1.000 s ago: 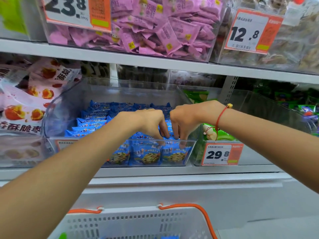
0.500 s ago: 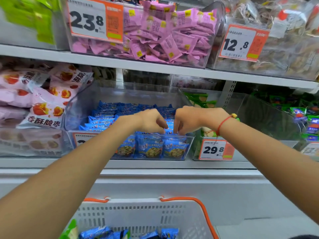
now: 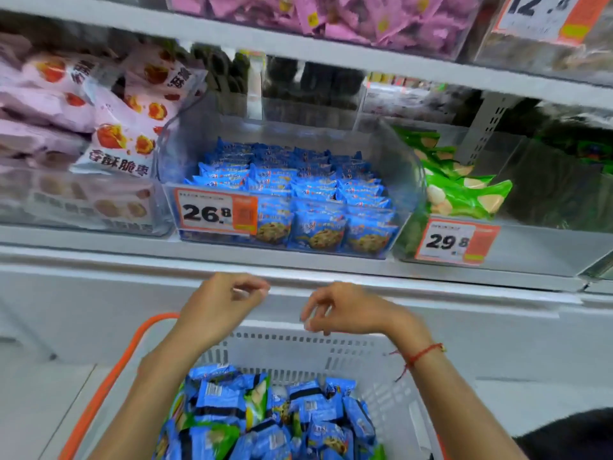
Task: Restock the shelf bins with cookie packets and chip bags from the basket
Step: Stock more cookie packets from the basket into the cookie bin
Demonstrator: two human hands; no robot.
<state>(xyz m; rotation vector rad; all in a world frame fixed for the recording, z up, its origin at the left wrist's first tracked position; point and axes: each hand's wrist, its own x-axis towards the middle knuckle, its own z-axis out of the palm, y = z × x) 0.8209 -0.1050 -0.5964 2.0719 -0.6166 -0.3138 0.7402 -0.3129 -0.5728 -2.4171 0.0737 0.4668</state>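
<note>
A clear shelf bin (image 3: 403, 161) with a 26.8 price tag holds rows of blue cookie packets (image 3: 298, 190). Below it, a white basket (image 3: 298, 346) with orange handles is piled with more blue cookie packets (image 3: 308, 413) and a few green chip bags (image 3: 257, 398). My left hand (image 3: 220, 305) and my right hand (image 3: 345, 310) hover side by side above the basket's far rim, below the shelf edge. Both hold nothing, with fingers loosely curled and apart. A red string bracelet circles my right wrist.
To the right, another clear bin (image 3: 530, 247), tagged 29.8, holds green chip bags (image 3: 464, 190). Pink-and-white snack bags (image 3: 126, 134) fill the bin on the left. Pink packets (image 3: 331, 18) sit on the shelf above. A white shelf ledge (image 3: 132, 257) runs across.
Both hands have left the blue cookie bin and dropped down to just above the basket. The view has tilted downward, showing the basket's contents.
</note>
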